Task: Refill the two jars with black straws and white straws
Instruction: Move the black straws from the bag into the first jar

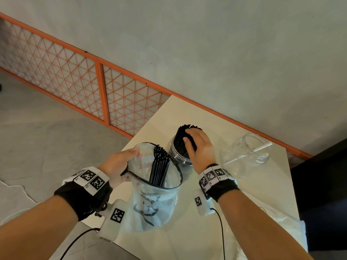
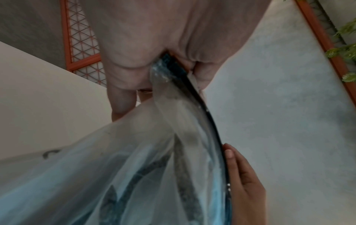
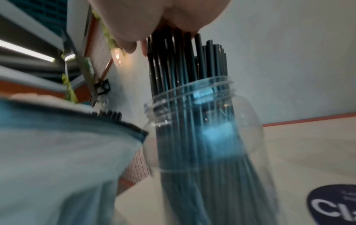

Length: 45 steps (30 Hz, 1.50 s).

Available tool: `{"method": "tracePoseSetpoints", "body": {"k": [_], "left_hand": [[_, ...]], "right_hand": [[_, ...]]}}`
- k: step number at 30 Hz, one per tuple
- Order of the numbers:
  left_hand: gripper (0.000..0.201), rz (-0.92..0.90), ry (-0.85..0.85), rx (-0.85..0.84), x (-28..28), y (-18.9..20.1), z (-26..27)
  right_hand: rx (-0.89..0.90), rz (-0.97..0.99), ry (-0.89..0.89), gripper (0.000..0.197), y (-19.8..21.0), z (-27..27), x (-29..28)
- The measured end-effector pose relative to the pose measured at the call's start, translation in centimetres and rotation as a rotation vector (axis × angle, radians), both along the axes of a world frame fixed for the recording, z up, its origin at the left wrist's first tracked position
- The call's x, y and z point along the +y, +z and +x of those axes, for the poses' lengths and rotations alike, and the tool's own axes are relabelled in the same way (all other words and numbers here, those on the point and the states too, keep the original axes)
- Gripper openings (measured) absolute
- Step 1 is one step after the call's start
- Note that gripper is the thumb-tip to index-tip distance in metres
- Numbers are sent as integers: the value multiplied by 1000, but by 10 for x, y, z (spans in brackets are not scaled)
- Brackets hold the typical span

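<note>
A clear jar (image 1: 177, 156) stands on the white table (image 1: 216, 231), packed with upright black straws (image 1: 181, 137). My right hand (image 1: 195, 141) grips the top of that bundle; in the right wrist view its fingers (image 3: 134, 30) curl round the black straws (image 3: 183, 60) above the jar (image 3: 240, 129) mouth. My left hand (image 1: 129, 156) pinches the rim of a clear zip bag (image 1: 154, 199) held up beside the jar, with more black straws (image 1: 159, 166) inside. The left wrist view shows the bag (image 2: 134, 152) rim pinched. A second clear jar (image 1: 255, 147) sits at the right; a white straw (image 1: 262, 147) shows through it.
The table's left edge runs just under the bag, with grey floor beyond. An orange lattice fence (image 1: 75, 81) lines the wall behind. A dark surface (image 1: 323, 184) borders the table on the right. Crumpled clear plastic (image 1: 281, 222) lies at the front right. Wrist cables trail toward me.
</note>
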<state>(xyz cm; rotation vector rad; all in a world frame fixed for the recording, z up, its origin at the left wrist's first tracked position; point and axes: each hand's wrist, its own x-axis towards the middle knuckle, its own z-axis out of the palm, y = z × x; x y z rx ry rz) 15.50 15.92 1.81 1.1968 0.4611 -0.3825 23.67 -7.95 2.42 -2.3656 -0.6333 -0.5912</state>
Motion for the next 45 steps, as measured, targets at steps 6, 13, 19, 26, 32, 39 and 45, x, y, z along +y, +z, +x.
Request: {"method": "tracePoseSetpoints", "body": {"k": [6, 13, 19, 26, 32, 39, 45], "left_hand": [[25, -10, -10, -2, 0, 0, 2], [27, -7, 8, 0, 0, 0, 2], [32, -18, 16, 17, 7, -3, 2], [26, 16, 4, 35, 5, -2, 4], [26, -2, -17, 24, 10, -3, 6], [28, 30, -12, 52, 7, -2, 9], [27, -3, -7, 56, 12, 1, 8]], "right_hand": [[-40, -74, 85, 31, -3, 3, 0], [15, -452, 72, 47, -2, 11, 5], [151, -651, -96, 73, 9, 17, -12], [249, -624, -123, 91, 7, 33, -26], [309, -499, -55, 93, 10, 51, -14], [301, -527, -91, 59, 15, 58, 12], [226, -449, -158, 56, 24, 68, 8]]}}
